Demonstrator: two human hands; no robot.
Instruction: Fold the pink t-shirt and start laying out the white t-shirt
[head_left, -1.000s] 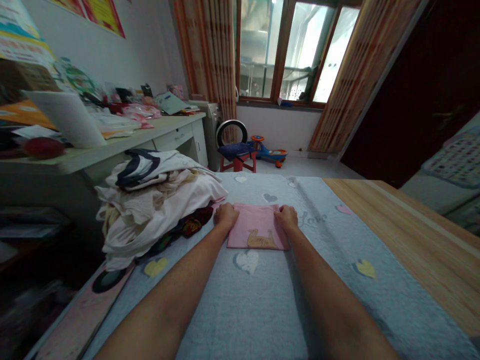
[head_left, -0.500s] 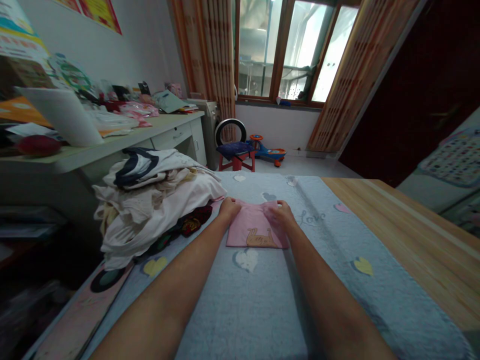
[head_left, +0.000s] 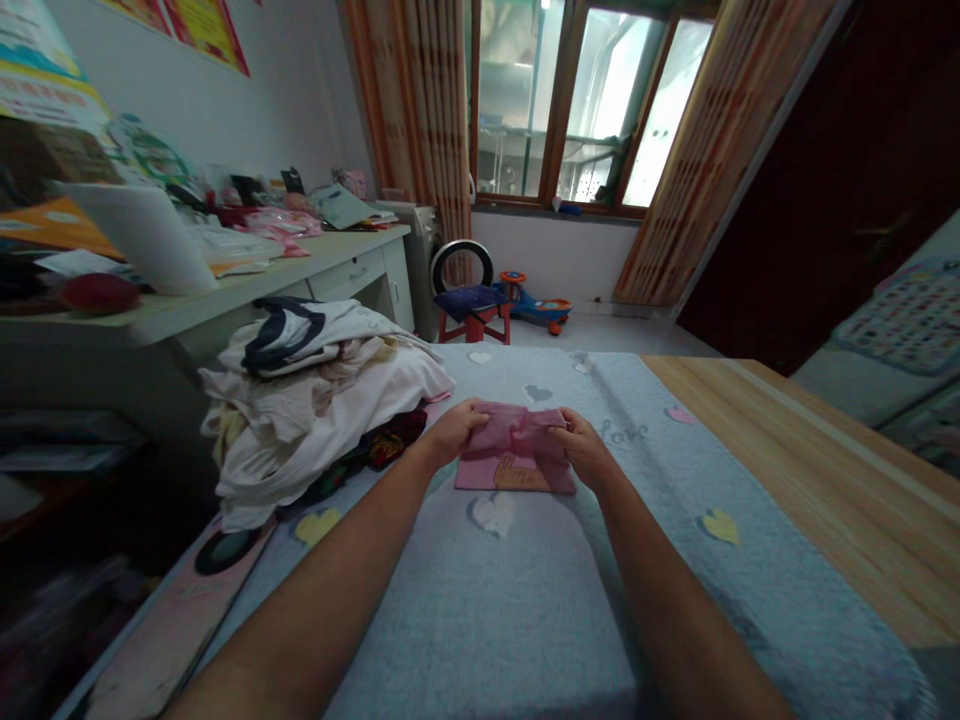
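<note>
A pink piece of clothing with a tan animal print lies partly on the blue cloth in front of me. My left hand pinches its far left corner, and my right hand pinches the far right corner. Between them the far edge is lifted and folds over toward me, with a crease near the middle. The near edge rests flat on the cloth. Whether it is a shirt or another garment I cannot tell.
A heap of crumpled clothes lies to the left, close to my left forearm. Behind it stands a cluttered desk. Bare wooden boards run along the right. Past the far edge are a red stool and a blue ride-on toy.
Both hands have raised the garment's far edge and brought it slightly toward me. The upper part, flat before, now folds over and covers some of the animal print.
</note>
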